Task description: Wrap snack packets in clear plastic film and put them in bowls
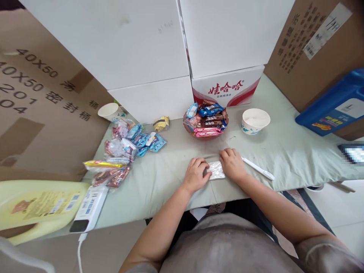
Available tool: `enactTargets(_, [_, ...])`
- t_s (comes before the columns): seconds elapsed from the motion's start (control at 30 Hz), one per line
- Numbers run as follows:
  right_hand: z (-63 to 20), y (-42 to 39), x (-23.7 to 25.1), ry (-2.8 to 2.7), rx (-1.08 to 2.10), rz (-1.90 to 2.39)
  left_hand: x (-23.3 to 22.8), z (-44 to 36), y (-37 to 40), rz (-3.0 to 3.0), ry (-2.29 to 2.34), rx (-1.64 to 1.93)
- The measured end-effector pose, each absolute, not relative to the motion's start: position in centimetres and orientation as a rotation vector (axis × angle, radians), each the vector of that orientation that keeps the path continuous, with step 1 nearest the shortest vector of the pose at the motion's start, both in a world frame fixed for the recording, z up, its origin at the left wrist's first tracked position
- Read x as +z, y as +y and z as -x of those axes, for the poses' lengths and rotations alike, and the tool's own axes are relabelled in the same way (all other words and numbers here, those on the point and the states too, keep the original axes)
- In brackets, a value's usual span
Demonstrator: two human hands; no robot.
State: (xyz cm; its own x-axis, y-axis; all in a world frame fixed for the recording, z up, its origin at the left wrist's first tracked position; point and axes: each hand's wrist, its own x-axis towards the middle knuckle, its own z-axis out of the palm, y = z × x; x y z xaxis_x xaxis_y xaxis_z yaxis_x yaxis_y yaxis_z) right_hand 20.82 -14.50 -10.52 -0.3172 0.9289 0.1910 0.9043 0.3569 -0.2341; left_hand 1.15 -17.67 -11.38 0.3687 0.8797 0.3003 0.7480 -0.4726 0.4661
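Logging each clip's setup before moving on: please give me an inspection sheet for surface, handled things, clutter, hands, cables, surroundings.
Surface: pale green cloth, wrinkled.
Handled things: clear plastic packet, lying flat.
Clutter: bowl filled with wrapped snacks; two paper cups; loose packets at left; white pen-like item beside the right hand.
Hands: left hand and right hand at opposite ends of the packet.
Cables: white cable at the white device.
Surroundings: cardboard boxes, white cartons, yellow jug, blue container.
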Motion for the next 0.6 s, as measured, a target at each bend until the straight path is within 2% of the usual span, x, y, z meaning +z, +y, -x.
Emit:
enactTargets(0.1, [-21.7,-15.2,-10.3,-2.287,0.122,1.432,-11.5,-1.0,-17.6,-2.39,1.43,0.746])
enactTargets(0.2, [-21.7,-16.9,-10.4,-2.592,0.263,0.99,-11.7,-0.6,-17.5,-2.385,1.386,0.765])
enactTargets(0.3, [-22.6,-16.5,-9.6,-2.755,0.331,0.868,-12.0,-0.1,-17.3,-2.304,1.333,0.895])
enactTargets(0.37, [-24.7,-14.2,-7.9,-2.631,0.252,0.988,-12.1,0.1,-17.2,-2.249,1.307,0.969])
enactTargets(0.5, [-30.3,-6.4,-3.4,-2.102,-0.223,1.533,-12.1,-0.2,-17.1,-2.274,1.32,0.924])
enactTargets(0.53, [-31.5,-4.4,-2.6,-2.053,-0.246,1.696,-12.1,-0.3,-17.1,-2.29,1.337,0.898])
enactTargets(0.6, [-32.9,-0.8,-2.0,-2.137,-0.063,1.982,-11.9,-0.7,-17.1,-2.308,1.369,0.868])
